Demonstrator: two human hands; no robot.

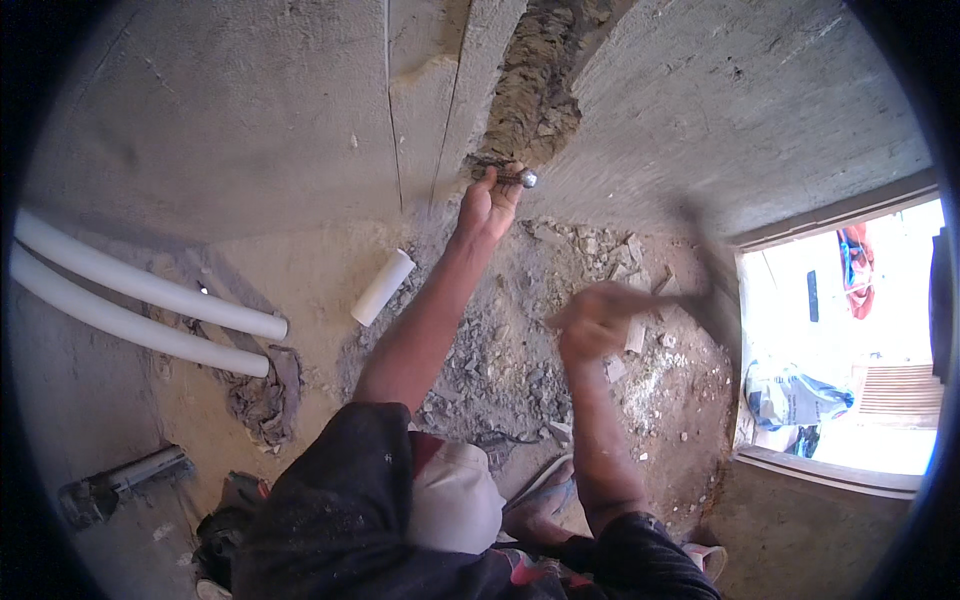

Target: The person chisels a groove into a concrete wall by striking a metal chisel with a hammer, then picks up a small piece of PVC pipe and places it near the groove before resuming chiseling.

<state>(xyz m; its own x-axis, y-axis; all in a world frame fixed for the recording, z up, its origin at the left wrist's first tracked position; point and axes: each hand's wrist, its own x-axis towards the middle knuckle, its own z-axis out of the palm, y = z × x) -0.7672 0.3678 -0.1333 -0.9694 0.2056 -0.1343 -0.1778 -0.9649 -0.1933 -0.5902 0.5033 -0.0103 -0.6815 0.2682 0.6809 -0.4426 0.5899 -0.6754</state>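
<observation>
My left hand [486, 207] is closed around a metal chisel [528, 179], whose round silver end points right. It holds it at the lower end of a rough channel [535, 80] cut into the grey plastered wall [660, 120]. Lower and to the right, my right hand [592, 325] is blurred by motion, closed on the handle of a hammer [705, 290], which is smeared across the space beside the doorway.
Broken rubble [490, 370] covers the floor below, around my sandalled foot [535, 510]. A short white pipe piece [383, 287] lies left of my left forearm. Two long white pipes [150, 290] extend from the left. A bright doorway with a plastic sack [795, 395] is at right.
</observation>
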